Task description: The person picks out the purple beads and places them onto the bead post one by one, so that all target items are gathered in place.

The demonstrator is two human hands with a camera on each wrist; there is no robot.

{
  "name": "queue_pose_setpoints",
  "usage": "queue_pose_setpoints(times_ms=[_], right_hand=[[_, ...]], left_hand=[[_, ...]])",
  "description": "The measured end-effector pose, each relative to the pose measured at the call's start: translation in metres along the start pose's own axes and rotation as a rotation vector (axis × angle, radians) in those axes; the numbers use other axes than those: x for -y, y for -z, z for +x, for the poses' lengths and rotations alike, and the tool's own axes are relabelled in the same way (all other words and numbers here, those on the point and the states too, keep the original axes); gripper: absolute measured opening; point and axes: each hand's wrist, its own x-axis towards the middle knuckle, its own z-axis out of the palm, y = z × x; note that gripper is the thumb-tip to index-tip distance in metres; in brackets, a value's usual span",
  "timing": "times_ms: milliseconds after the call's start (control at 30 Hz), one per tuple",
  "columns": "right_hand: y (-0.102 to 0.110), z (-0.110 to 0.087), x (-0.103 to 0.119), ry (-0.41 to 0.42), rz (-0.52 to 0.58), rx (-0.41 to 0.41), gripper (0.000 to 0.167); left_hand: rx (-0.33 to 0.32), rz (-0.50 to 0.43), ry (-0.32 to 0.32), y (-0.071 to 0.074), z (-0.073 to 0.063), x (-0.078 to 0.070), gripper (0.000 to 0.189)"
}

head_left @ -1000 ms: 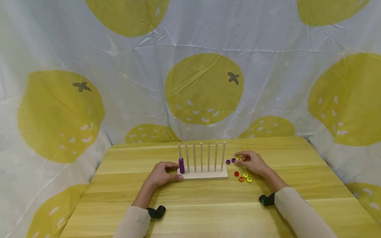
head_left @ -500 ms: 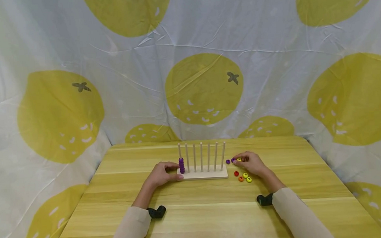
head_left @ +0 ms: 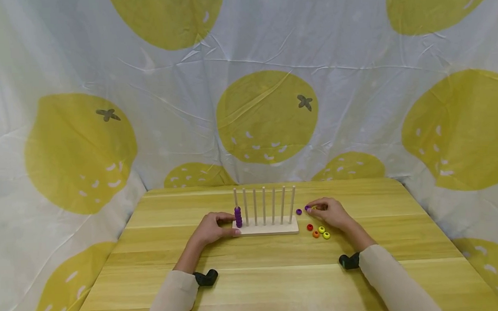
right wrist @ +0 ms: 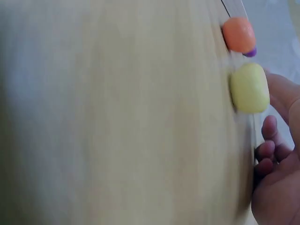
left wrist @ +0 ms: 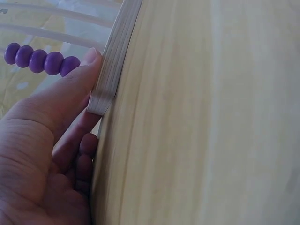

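A wooden peg rack (head_left: 269, 228) with a row of upright pegs stands on the table. Its leftmost peg carries a stack of purple beads (head_left: 238, 217). My left hand (head_left: 208, 228) grips the rack's left end; in the left wrist view the thumb lies on top of the base (left wrist: 112, 70), beside the stack. Right of the rack, my right hand (head_left: 330, 213) pinches a purple bead (head_left: 307, 208) between thumb and fingertips. Another purple bead (head_left: 299, 211) lies just left of it. A yellow bead (head_left: 314, 207) is mostly hidden behind the right fingers.
Nearer than the right hand lie a red bead (head_left: 309, 227), an orange bead (head_left: 316, 234) and two yellow ones, the closer yellow bead (head_left: 326, 235) at the front. The wooden table (head_left: 254, 285) ends at a lemon-print cloth (head_left: 268, 117) behind.
The right fingers have closed in on a purple bead, which has shifted slightly right and up from its spot. The left hand keeps its hold on the rack.
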Motion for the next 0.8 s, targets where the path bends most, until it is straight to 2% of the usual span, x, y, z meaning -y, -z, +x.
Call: queue_pose_setpoints(times_ms=[133,533,800], right_hand=[[0.006,-0.001,0.003,-0.017,0.010,-0.002,0.026],[0.026,-0.007,0.024,0.073,0.002,-0.034,0.026],[0.038,-0.008,0.038,0.102,0.031,-0.051,0.028]], left_hand=[[-0.003,-0.007,0.000,-0.001,0.000,-0.001,0.050],[-0.009,0.009,0.007,0.000,0.001,0.000,0.051],[-0.004,-0.021,0.015,0.000,-0.002,-0.002,0.052]])
